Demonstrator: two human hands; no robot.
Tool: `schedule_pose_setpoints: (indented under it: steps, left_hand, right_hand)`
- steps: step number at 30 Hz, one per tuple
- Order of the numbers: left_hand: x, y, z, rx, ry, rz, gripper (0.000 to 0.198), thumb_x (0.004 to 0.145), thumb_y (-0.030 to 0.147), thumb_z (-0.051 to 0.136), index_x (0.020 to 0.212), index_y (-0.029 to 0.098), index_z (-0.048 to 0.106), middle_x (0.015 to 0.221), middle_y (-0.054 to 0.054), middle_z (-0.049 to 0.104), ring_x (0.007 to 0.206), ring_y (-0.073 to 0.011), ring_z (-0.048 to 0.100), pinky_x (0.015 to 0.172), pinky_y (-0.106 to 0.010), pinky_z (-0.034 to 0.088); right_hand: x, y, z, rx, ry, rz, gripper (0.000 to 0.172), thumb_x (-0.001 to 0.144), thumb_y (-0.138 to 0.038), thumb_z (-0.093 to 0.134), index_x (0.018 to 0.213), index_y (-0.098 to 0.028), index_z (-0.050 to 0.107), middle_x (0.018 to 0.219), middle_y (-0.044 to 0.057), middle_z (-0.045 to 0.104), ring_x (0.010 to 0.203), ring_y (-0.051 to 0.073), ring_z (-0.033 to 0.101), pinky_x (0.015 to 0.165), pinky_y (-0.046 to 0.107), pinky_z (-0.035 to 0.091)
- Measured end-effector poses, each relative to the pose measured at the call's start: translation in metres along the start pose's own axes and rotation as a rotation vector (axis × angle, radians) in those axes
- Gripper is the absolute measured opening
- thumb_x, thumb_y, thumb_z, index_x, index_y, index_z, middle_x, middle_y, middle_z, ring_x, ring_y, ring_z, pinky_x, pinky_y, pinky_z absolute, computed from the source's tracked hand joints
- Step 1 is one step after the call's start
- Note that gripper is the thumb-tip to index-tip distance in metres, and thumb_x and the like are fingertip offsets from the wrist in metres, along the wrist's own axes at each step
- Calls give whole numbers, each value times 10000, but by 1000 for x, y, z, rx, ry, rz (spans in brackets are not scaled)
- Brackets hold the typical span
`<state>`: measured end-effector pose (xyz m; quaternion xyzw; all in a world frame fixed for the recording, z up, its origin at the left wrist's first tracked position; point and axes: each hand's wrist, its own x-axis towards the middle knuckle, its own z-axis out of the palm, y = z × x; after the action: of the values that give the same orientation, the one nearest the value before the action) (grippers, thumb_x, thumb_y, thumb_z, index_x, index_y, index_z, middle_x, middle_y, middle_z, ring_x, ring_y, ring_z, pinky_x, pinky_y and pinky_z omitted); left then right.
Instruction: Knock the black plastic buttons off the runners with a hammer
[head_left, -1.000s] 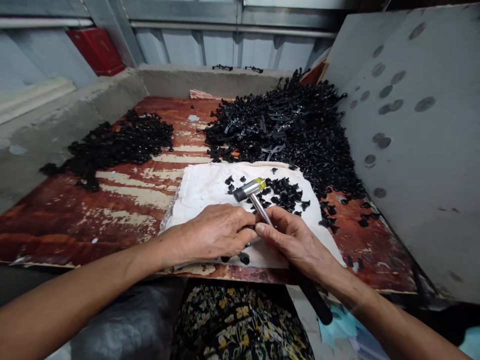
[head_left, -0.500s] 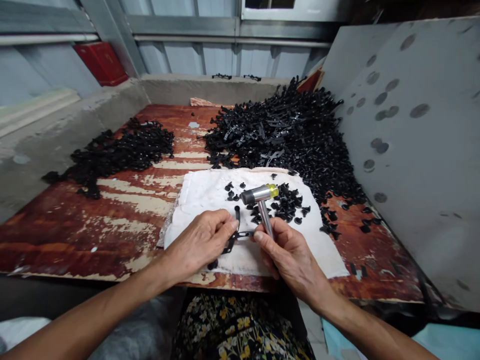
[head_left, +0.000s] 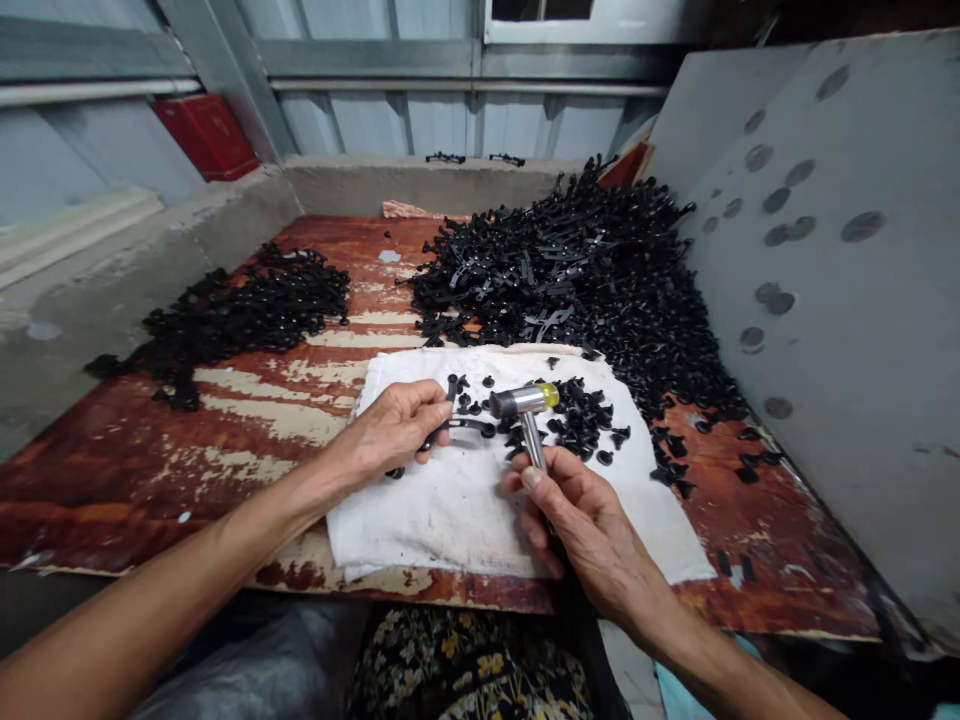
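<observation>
Worn reddish table [head_left: 142, 475], white cloth [head_left: 442, 520], heaped black parts [head_left: 562, 275]

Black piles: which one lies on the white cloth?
The smallest pile, nearest the hammer; the left pile and big pile lie directly on the table.

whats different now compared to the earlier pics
The left hand, holding a black multi-armed piece, has moved left and forward, away from the right hand. The hammer has shifted slightly right, still gripped by the right hand. The white cloth, left heap and larger right heap stayed put.
</observation>
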<state>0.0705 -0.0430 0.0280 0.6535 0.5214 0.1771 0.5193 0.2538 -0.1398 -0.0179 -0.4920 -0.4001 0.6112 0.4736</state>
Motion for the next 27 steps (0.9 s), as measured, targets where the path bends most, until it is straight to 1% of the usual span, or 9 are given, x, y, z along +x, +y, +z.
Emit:
schedule_pose_setpoints:
  steps: [3,5,7,10,12,13,16,20,27]
  left_hand:
    - [13,1,-4,26,6,72,251,808,421,534,754,177,515,538,63,479,415,-51,404,400,-158,260]
    - [19,-2,-3,27,-15,65,262,815,434,525,792,175,547,487,78,433,399,-57,390,397,-158,252]
    - [20,-6,-2,-1,-31,30,286,812,462,537,791,177,541,496,73,460,387,-53,380,387,-159,227]
    - [15,-11,-4,-101,-70,-27,347,795,506,580,749,174,490,718,4,634,382,-21,387,377,-161,208]
    - [9,-14,-6,-161,-93,-53,379,797,524,594,747,167,478,855,-34,680,384,-4,392,380,-162,208]
    - [6,-16,-8,-181,-98,-59,384,805,532,593,764,164,490,860,-39,685,386,-3,392,384,-163,211]
    - [1,-19,-11,-206,-141,-64,408,820,554,579,806,149,537,740,-23,667,394,-15,390,395,-170,219]
    - [-1,-19,-10,-116,-263,-161,437,792,569,586,837,134,577,655,-8,644,388,-30,390,385,-179,221]
    - [5,-15,-11,-40,-268,-217,444,696,587,619,757,152,552,611,-1,624,420,-57,441,365,-171,266]
  right_hand:
    - [0,4,-1,111,38,-4,349,815,-524,667,897,-204,556,775,-28,603,376,23,344,312,161,255]
    - [1,5,-2,153,45,1,341,812,-512,679,900,-206,555,758,-35,594,381,23,345,309,154,268]
    - [1,5,-3,174,44,7,340,810,-504,688,909,-206,556,745,-38,589,385,23,347,308,147,283]
    - [1,5,-4,183,35,18,349,806,-504,695,915,-202,561,735,-36,587,389,22,349,308,141,297]
    - [0,4,-4,183,35,25,351,807,-507,695,915,-200,565,731,-32,588,392,24,353,310,140,302]
    - [0,4,-4,186,38,28,353,807,-511,694,915,-200,567,729,-30,588,393,26,356,310,141,303]
    - [-1,5,-4,203,53,34,356,804,-514,698,917,-203,569,723,-33,585,394,27,360,312,140,306]
    - [0,5,-4,235,50,30,342,810,-492,706,924,-200,570,714,-42,584,397,18,361,321,128,318]
    - [-1,7,-4,296,51,5,328,808,-465,725,939,-196,589,698,-49,580,400,11,365,320,113,328]
